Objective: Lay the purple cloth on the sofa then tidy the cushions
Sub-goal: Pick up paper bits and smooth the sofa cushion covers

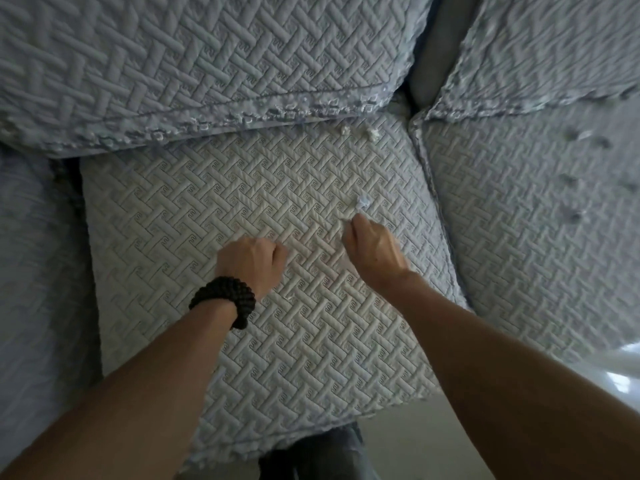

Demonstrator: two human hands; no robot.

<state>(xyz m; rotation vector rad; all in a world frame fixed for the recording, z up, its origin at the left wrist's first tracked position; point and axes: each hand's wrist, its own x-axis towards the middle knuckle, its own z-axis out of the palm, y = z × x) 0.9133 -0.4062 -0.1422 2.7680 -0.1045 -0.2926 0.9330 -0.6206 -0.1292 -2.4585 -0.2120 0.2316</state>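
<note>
A: 2 bare hands are over the middle seat cushion [207, 209] of the sofa [31, 271]. What are they doing?

B: The left hand [251, 263] rests on the cushion with its fingers [277, 252] curled shut into a loose fist; whether anything is inside it cannot be told. A black beaded bracelet [223, 301] sits on that wrist.

A: And the other?

B: The right hand [374, 249] is just to the right, also on the cushion, fingers [355, 225] pinched together at their tips. A small pale tuft of fluff [363, 204] lies right at those tips, but whether it is actually gripped cannot be told.

A: Where are the cushions?

B: The middle seat cushion is paler than its neighbours and quilted in a woven pattern. A second seat cushion [536, 220] lies to its right, touching along the seam. 2 back cushions stand behind: the left back cushion [207, 57] overhangs the middle seat, and the right back cushion [554, 46] sits above the right seat, with a dark gap between the 2. Their lower edges look frayed.

A: Any loose bits?

B: 2 white crumbs of stuffing [372, 133] lie near the far edge of the middle cushion, below the frayed hem.

A: And the purple cloth?

B: It cannot be told apart; everything in view is pale blue-grey quilting.
</note>
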